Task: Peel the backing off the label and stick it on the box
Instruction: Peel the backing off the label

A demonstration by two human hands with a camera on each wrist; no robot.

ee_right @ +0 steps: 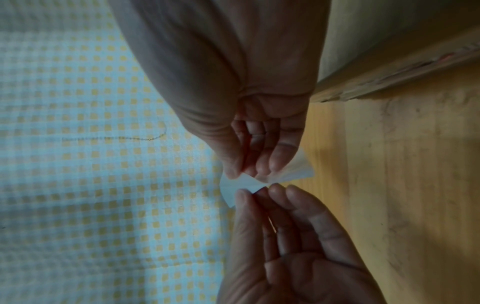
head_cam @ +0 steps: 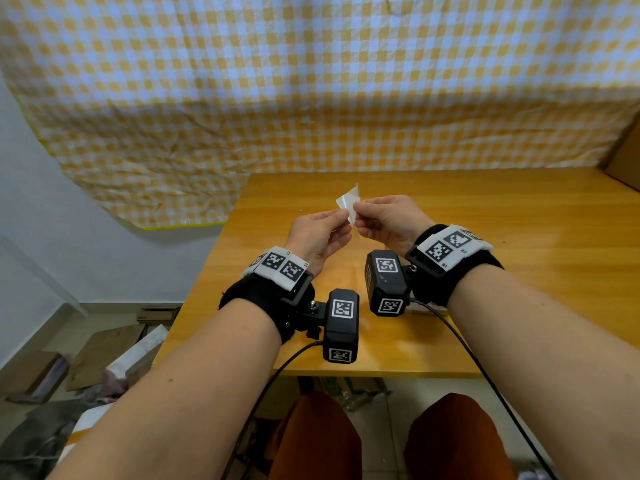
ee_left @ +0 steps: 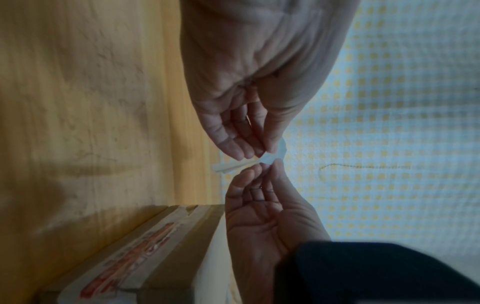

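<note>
peeling step in hand: pinching the label (head_cam: pixel 348 199) between both hands above the table (head_cam: pixel 519 271), well short of any sticking. gripping one edge with the left hand (head_cam: pixel 317 233), thumb and fingertips closed on the paper; gripping the opposite edge with the right hand (head_cam: pixel 389 220), likewise pinched tight. showing, in the right wrist view, two thin layers fanning apart at the pinch point: a whiter sheet (ee_right: pixel 240 185) toward the checked cloth (ee_right: pixel 78 164) and a more translucent sheet (ee_right: pixel 296 170) toward the wood, so probably already splitting backing from label, though not telling which layer is which. holding everything in the air, touching nothing on the table.

lying at the far right edge of the table in the head view, the box (head_cam: pixel 627 157), brown cardboard, well apart from the hands; appearing in the left wrist view as a long carton with printed tape (ee_left: pixel 135 251) along its top.

next, most likely: drawing the two layers fully apart with a slow, even pull, keeping fingers off the sticky face as far as possible, dropping the backing, then carrying the label over to the right and pressing it flat on a bare face of the box. risking a curl of the label onto itself, or a tear, if pulling too fast.
</note>
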